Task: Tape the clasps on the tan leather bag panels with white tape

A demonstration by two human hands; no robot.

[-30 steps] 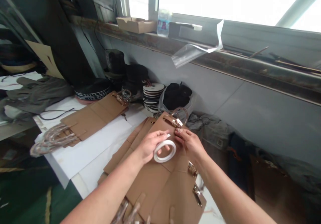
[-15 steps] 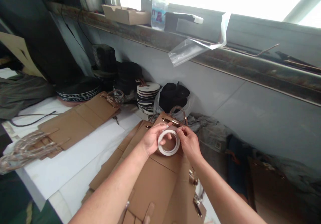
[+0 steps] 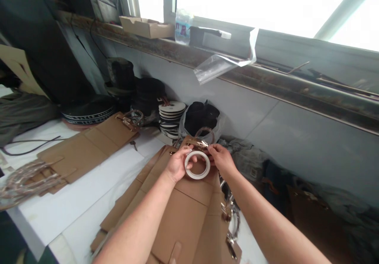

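My left hand [image 3: 178, 164] grips a roll of white tape [image 3: 187, 172] by its left side, with fingertips reaching through the ring. Closed in a pinch near the roll's upper right edge is my right hand [image 3: 222, 159]; what its fingertips hold is too small to make out. Below both hands lie flat brown leather bag panels [image 3: 180, 208], stacked and overlapping. A metal clasp [image 3: 199, 142] and a wrapped handle [image 3: 206, 130] show just beyond the fingers. More metal clasps [image 3: 231, 240] line the panels' right edge.
Another stack of brown panels [image 3: 85, 149] with wrapped handles lies left on the white table [image 3: 62, 212]. Behind stand ribbon reels [image 3: 171, 116] and a bag of black material [image 3: 201, 118]. A bottle [image 3: 183, 27] and a carton [image 3: 146, 28] sit on the ledge.
The view has tilted up slightly, so the ledge appears lower. My left hand still holds the tape roll, and my right fingers have shifted slightly up relative to its rim.
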